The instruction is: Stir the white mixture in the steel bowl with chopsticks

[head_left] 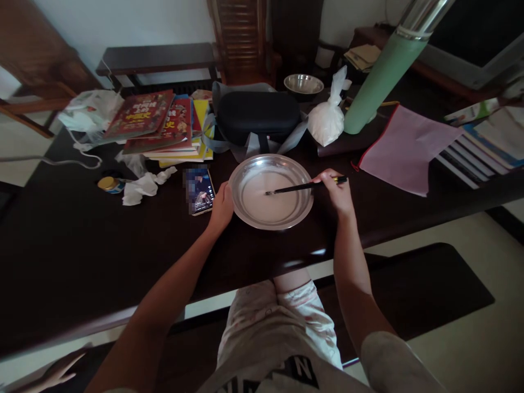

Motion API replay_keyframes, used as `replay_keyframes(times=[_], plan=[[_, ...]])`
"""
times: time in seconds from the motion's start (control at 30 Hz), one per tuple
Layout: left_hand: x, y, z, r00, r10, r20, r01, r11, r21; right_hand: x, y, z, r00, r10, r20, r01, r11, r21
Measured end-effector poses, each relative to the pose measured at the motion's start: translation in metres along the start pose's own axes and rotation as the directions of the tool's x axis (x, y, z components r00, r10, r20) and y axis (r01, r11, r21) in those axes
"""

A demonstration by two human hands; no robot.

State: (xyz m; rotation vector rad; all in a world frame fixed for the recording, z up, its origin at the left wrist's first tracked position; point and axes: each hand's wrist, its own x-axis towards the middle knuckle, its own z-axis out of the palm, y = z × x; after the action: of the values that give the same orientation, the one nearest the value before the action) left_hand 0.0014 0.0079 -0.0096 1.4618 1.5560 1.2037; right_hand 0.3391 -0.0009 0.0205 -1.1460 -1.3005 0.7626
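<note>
A round metal bowl (245, 215) holding a white liquid mixture (270, 196) sits on the dark wooden table (82, 251) in front of me. My left hand (221, 207) rests against the bowl's left rim, steadying it. My right hand (336, 188) at the right rim grips a pair of dark chopsticks (301, 187), whose tips reach into the white mixture near the bowl's middle.
A phone (200, 190) with a lit screen lies left of the bowl. Behind are a black case (257, 115), stacked books (164, 125), a tied white bag (327, 120), a green flask (380, 76), a small steel bowl (303, 83), a pink folder (405, 147), crumpled tissue (143, 185). Another person's hand (57, 371) shows bottom left.
</note>
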Motion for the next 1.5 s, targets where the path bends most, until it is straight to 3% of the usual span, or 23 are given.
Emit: replay_keyframes(times=[0.1,0.27,0.4,0.47,0.57,0.63,0.8,0.93,1.0,1.13,1.3,1.43,1.5], plan=[[0.0,0.0,0.0,1.0,0.004,0.0,-0.004,1.0,-0.007,0.0,0.001,-0.003,0.997,0.012,-0.072,-0.01,1.0,0.023],[-0.002,0.003,0.0,1.0,-0.007,0.005,0.007,1.0,-0.018,0.0,0.0,0.0,0.994,0.014,0.112,-0.012,1.0,-0.017],[-0.002,0.004,-0.001,1.0,-0.007,0.01,0.008,1.0,-0.025,0.001,0.002,-0.002,0.998,0.017,-0.054,-0.017,1.0,0.005],[-0.002,0.004,-0.001,1.0,-0.007,0.014,0.007,1.0,-0.021,0.0,0.003,-0.003,0.997,0.031,-0.075,-0.028,0.999,0.041],[-0.003,0.004,-0.001,1.0,-0.005,0.013,0.005,1.0,-0.02,-0.001,0.002,-0.002,0.997,0.032,0.072,-0.036,0.998,0.051],[-0.003,0.003,0.0,1.0,-0.002,0.01,0.002,1.0,-0.022,-0.001,0.002,-0.001,0.995,0.005,0.104,-0.007,1.0,0.019],[-0.003,0.001,0.0,1.0,0.006,-0.002,-0.007,1.0,-0.022,0.001,0.003,-0.004,0.996,0.011,-0.088,-0.013,1.0,-0.023],[-0.002,0.002,0.0,1.0,-0.001,0.009,0.001,1.0,-0.023,0.0,0.001,-0.002,0.997,0.016,0.08,-0.016,1.0,-0.01],[-0.002,0.002,-0.001,1.0,-0.004,0.013,0.004,1.0,-0.016,0.0,0.001,-0.001,0.997,0.002,0.078,-0.001,1.0,-0.011],[-0.001,0.001,-0.001,1.0,0.005,-0.004,-0.005,1.0,-0.018,-0.001,0.0,-0.001,0.998,0.015,-0.062,-0.014,1.0,0.011],[-0.002,0.004,-0.001,1.0,-0.013,0.005,0.013,1.0,-0.007,-0.001,0.0,-0.001,0.996,-0.001,0.09,0.002,1.0,-0.018],[-0.003,0.009,-0.001,1.0,-0.012,0.014,0.012,1.0,-0.013,0.0,0.001,-0.003,0.998,0.017,-0.068,-0.017,1.0,0.003],[-0.003,0.01,-0.001,1.0,-0.019,0.02,0.019,1.0,-0.013,0.0,0.001,-0.003,0.998,0.027,-0.057,-0.026,1.0,0.014]])
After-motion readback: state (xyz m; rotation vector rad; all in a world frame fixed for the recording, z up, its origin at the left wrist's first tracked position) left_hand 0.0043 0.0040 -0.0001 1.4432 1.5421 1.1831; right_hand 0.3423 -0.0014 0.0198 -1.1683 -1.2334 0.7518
